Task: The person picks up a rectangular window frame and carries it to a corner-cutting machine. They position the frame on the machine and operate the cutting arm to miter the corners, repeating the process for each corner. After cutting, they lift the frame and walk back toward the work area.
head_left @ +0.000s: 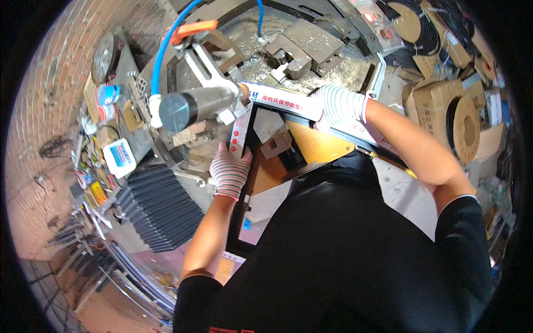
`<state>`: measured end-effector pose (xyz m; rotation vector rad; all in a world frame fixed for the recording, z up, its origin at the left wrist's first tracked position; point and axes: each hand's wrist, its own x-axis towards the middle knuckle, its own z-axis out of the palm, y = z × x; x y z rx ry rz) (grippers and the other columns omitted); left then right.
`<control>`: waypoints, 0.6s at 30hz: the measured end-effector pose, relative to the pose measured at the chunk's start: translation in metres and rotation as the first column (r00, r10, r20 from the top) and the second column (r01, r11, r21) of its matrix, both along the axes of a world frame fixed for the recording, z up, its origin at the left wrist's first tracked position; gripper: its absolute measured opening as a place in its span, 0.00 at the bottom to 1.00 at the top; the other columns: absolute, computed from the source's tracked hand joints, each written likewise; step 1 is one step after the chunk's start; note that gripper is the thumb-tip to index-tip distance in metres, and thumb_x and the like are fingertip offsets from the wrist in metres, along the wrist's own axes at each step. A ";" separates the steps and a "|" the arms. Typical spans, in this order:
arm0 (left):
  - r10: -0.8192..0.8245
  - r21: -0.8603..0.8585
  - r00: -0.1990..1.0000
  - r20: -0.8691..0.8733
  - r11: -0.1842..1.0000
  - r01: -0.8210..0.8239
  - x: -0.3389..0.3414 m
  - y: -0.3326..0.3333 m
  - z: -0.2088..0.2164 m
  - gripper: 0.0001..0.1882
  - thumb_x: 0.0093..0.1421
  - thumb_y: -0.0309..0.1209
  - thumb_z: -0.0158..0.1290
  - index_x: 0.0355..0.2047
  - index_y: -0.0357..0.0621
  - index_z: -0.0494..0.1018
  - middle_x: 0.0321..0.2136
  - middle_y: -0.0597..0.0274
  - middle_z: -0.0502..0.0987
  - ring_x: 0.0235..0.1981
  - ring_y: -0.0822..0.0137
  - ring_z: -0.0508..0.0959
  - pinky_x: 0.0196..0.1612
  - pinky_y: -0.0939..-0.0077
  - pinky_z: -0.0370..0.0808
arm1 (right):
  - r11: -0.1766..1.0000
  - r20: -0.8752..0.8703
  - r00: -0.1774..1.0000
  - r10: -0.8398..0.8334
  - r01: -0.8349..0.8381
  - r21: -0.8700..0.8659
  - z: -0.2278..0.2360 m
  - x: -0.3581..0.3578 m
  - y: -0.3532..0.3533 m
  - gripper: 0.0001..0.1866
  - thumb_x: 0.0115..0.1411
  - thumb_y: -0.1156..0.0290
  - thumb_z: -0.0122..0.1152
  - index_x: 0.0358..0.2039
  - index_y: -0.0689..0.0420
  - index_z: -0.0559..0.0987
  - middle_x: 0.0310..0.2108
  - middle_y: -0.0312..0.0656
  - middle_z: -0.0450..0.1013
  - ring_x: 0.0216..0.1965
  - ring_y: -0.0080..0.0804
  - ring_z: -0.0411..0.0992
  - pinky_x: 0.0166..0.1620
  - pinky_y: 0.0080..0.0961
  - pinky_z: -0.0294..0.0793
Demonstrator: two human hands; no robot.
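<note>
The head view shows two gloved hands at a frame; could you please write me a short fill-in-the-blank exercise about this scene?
1. The left hand and right hand hold the frame on either side of its ____.
2. The hose leading to the cylinder is coloured ____.
3. The lever above that cylinder is coloured ____.
4. The wall along the picture's left is made of ____.

Missing words: corner; blue; orange; bricks.

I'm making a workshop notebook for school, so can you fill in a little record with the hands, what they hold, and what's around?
Left hand: striped glove, gripping the frame's left bar
Right hand: striped glove, gripping the upper bar
Frame: dark, printed white film on both bars, corner beside a metal cylinder
Hose: blue
Left side: stacked dark strips, white container
Right side: cardboard box
</note>
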<state>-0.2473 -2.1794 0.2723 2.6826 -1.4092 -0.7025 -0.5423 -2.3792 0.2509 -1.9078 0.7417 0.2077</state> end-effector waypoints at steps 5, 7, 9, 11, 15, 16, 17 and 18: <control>0.036 -0.012 0.998 0.044 0.999 -0.036 -0.006 -0.001 0.002 0.26 0.56 0.51 0.65 0.40 0.41 0.74 0.30 0.43 0.82 0.33 0.41 0.83 0.39 0.53 0.79 | 0.998 -0.060 0.998 0.014 -0.018 -0.065 0.004 0.002 0.002 0.27 0.42 0.61 0.74 0.44 0.61 0.84 0.30 0.55 0.80 0.29 0.48 0.76 0.39 0.35 0.79; 0.027 -0.034 0.998 0.049 0.999 -0.025 -0.010 -0.002 0.006 0.26 0.55 0.51 0.65 0.39 0.41 0.75 0.29 0.43 0.82 0.32 0.41 0.83 0.39 0.55 0.79 | 0.999 -0.045 0.999 -0.004 0.002 -0.053 0.004 0.002 0.002 0.28 0.42 0.61 0.74 0.44 0.61 0.84 0.30 0.55 0.80 0.29 0.48 0.78 0.39 0.35 0.79; 0.036 -0.028 0.999 0.039 0.999 -0.035 -0.008 0.000 0.003 0.26 0.55 0.51 0.65 0.39 0.41 0.75 0.29 0.43 0.82 0.31 0.42 0.83 0.39 0.55 0.79 | 0.999 -0.036 0.999 -0.022 0.021 -0.030 0.004 0.001 0.003 0.28 0.42 0.61 0.74 0.44 0.60 0.84 0.30 0.55 0.80 0.30 0.47 0.78 0.39 0.35 0.79; 0.040 -0.050 0.999 0.022 0.998 -0.039 0.000 0.006 -0.011 0.25 0.56 0.51 0.65 0.39 0.41 0.75 0.29 0.44 0.82 0.31 0.42 0.83 0.38 0.55 0.79 | 0.999 -0.048 0.999 -0.024 0.021 -0.044 0.002 0.001 0.003 0.28 0.42 0.61 0.74 0.44 0.60 0.84 0.30 0.55 0.80 0.30 0.46 0.79 0.39 0.35 0.79; 0.007 -0.236 0.995 -0.096 0.971 -0.029 0.025 0.015 -0.060 0.24 0.56 0.50 0.65 0.38 0.42 0.75 0.28 0.45 0.82 0.31 0.42 0.82 0.38 0.55 0.79 | 0.998 -0.079 0.997 -0.022 0.016 -0.068 -0.002 0.001 0.003 0.26 0.42 0.61 0.75 0.43 0.60 0.84 0.30 0.53 0.81 0.30 0.44 0.79 0.39 0.34 0.79; 0.011 -0.273 0.993 -0.121 0.961 -0.044 0.027 0.019 -0.065 0.24 0.56 0.50 0.64 0.38 0.42 0.75 0.28 0.45 0.82 0.31 0.42 0.82 0.39 0.55 0.79 | 0.998 -0.074 0.997 -0.020 0.015 -0.068 -0.002 0.001 0.003 0.26 0.42 0.61 0.75 0.42 0.60 0.84 0.30 0.53 0.81 0.30 0.43 0.79 0.39 0.34 0.79; 0.014 -0.309 0.989 -0.146 0.949 -0.059 0.028 0.019 -0.067 0.24 0.56 0.50 0.64 0.38 0.42 0.75 0.28 0.45 0.82 0.31 0.42 0.82 0.39 0.55 0.79 | 0.998 -0.067 0.998 -0.022 0.018 -0.057 -0.002 0.001 0.003 0.26 0.42 0.61 0.75 0.42 0.60 0.84 0.30 0.53 0.81 0.29 0.43 0.78 0.39 0.34 0.79; 0.037 -0.304 0.988 -0.151 0.949 -0.082 0.027 0.020 -0.065 0.24 0.56 0.50 0.64 0.38 0.42 0.75 0.29 0.45 0.82 0.32 0.41 0.82 0.39 0.55 0.79 | 0.998 -0.056 0.998 -0.020 0.017 -0.057 -0.002 0.001 0.003 0.25 0.42 0.62 0.75 0.41 0.60 0.84 0.30 0.53 0.81 0.29 0.43 0.78 0.39 0.34 0.79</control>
